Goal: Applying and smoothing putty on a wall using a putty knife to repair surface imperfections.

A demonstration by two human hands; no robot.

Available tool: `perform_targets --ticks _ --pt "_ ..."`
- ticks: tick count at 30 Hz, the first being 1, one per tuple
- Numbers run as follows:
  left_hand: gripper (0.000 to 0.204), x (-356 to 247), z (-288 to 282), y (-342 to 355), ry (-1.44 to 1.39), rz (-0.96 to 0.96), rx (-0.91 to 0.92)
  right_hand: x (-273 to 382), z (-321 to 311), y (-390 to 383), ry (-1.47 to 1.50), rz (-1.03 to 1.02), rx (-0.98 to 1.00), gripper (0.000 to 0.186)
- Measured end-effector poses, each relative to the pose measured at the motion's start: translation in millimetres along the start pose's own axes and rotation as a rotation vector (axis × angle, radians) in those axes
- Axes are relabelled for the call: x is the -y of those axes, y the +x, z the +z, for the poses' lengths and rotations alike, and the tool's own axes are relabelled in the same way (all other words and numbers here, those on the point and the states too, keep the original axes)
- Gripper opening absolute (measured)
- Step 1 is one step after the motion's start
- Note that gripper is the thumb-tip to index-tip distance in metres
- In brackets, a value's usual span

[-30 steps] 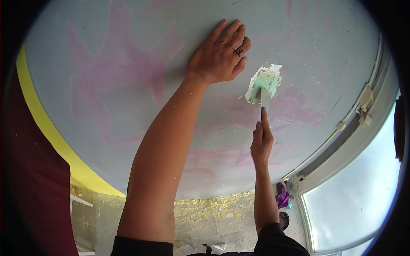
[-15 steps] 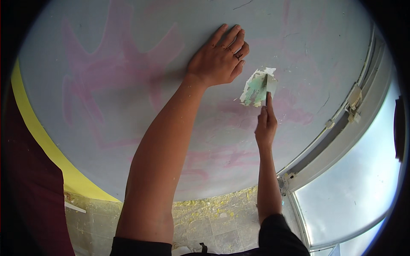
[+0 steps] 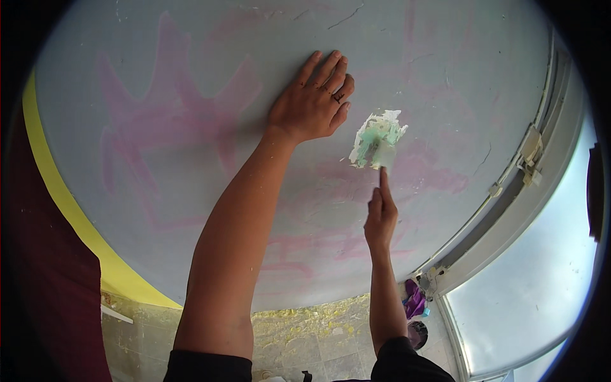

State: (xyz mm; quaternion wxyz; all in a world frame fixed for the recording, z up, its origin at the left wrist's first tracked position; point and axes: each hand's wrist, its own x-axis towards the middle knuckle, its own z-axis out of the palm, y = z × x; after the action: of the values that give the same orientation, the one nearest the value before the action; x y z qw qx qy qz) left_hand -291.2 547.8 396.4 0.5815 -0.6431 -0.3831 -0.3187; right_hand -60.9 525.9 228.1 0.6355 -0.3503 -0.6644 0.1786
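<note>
My left hand (image 3: 312,107) lies against the grey wall (image 3: 210,153) with its fingers stretched out, holding nothing. To its right, my right hand (image 3: 380,219) grips a scraper (image 3: 384,155), the index finger reaching up along it. The blade, slightly blurred, lies over the lower right part of a chipped patch (image 3: 367,140). Green and white layers show in that patch, with ragged edges. The scraper's handle is mostly hidden in my fingers.
Faded pink markings (image 3: 172,83) and thin cracks (image 3: 347,16) run over the wall. Pipes (image 3: 531,143) and a bright window (image 3: 522,286) stand at the right. Yellow flakes (image 3: 299,326) litter the floor below, where a purple cloth-like thing (image 3: 415,299) lies. Dark red material (image 3: 51,254) fills the left.
My right hand and the scraper have moved down along the patch. My left hand keeps its place on the wall. The view has shifted slightly, and the purple thing now shows.
</note>
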Motion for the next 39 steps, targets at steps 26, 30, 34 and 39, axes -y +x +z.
perform_targets --ticks 26,30,34,39 --pt "0.039 -1 2 2 -0.013 -0.001 -0.019 30 -8 72 0.076 -0.028 -0.087 0.047" --pt "0.039 2 -3 -6 -0.054 -0.011 0.002 35 -2 21 0.089 0.038 -0.066 0.047" --pt "0.039 -7 -7 5 -0.068 0.003 0.008 15 -4 63 -0.110 -0.148 -0.095 0.047" --pt "0.039 -1 -3 4 -0.035 -0.011 -0.016 68 -31 106 -0.007 -0.051 -0.159 0.046"
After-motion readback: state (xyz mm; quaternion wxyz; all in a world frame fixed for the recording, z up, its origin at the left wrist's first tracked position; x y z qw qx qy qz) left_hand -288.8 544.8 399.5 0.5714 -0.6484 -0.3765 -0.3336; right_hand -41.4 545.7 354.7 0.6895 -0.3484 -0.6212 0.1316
